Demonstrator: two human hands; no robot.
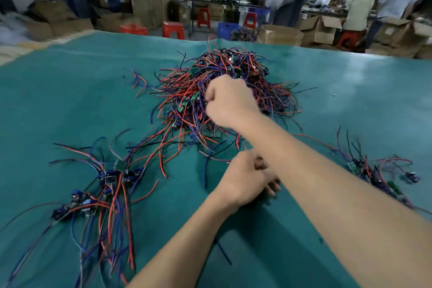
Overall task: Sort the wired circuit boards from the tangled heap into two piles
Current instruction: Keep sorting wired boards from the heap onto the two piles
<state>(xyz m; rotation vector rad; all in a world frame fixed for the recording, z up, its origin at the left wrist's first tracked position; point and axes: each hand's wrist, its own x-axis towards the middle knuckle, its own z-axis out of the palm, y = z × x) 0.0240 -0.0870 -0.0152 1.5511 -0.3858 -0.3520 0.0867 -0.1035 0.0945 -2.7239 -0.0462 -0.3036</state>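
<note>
Tangled heap (pixel 224 86) of red, blue and black wired boards, lying toward the far edge of the green table (pixel 70 91). The right hand (pixel 230 101) reaches over the heap with fingers curled – it appears to pinch wires at its left side (the exact hold is blurred). The left hand (pixel 243 179) sits nearer, fingers curled under the right forearm; what it holds cannot be told. Two sorted piles – one (pixel 102 184) at the near left, a smaller one (pixel 378 173) at the right edge.
</note>
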